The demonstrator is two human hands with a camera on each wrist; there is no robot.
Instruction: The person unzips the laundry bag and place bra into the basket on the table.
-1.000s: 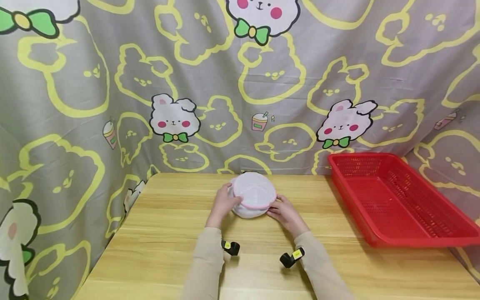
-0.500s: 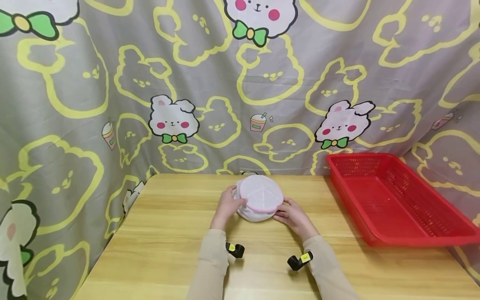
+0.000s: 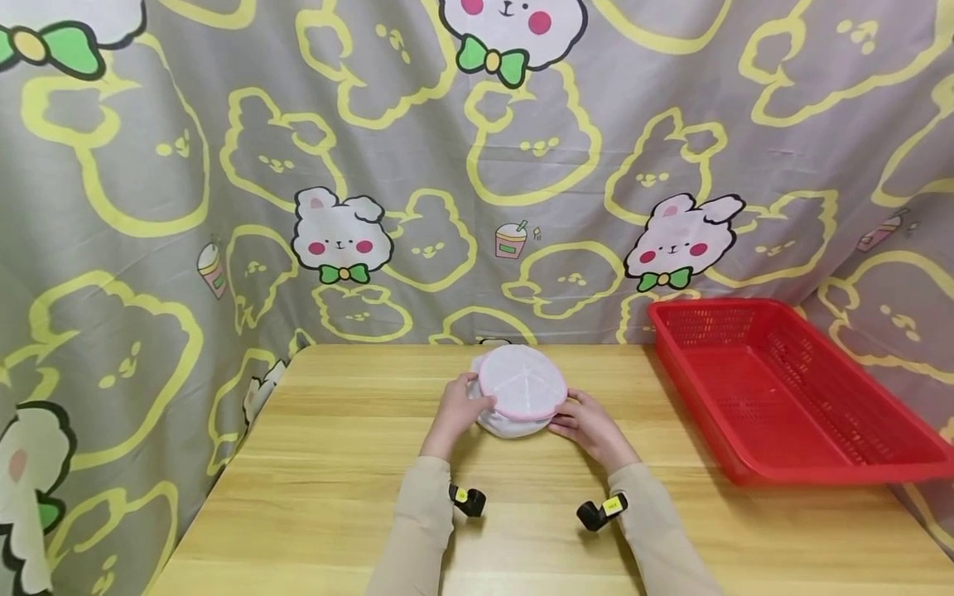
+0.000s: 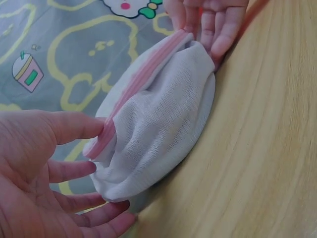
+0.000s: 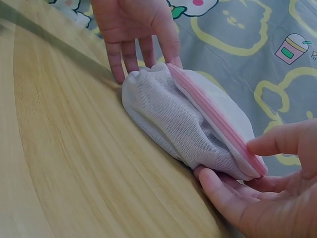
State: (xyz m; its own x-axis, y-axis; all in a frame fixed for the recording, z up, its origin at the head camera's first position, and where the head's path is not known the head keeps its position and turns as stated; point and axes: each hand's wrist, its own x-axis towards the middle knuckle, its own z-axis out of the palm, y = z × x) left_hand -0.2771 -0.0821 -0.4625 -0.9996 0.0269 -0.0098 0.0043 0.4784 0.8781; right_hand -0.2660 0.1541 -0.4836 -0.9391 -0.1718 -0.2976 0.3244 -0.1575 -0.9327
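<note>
A round, white mesh laundry bag with a pink band around its top edge stands near the table's back edge, slightly tilted toward me. My left hand holds its left side. In the left wrist view that thumb presses the pink band, with the fingers spread against the lower side of the mesh cloth. On the opposite side my right hand grips the bag, thumb on the band and fingers at the underside, as the right wrist view shows. The cloth sags in soft folds; its inside is hidden.
A red plastic basket with perforated walls stands at the right of the wooden table. Behind and to the left hangs a grey curtain with cartoon prints. A small black camera is strapped to each wrist.
Both hands have shifted a little to the right together with the bag, most of it in the first half second. The grip looks the same, and the basket has stayed in place.
</note>
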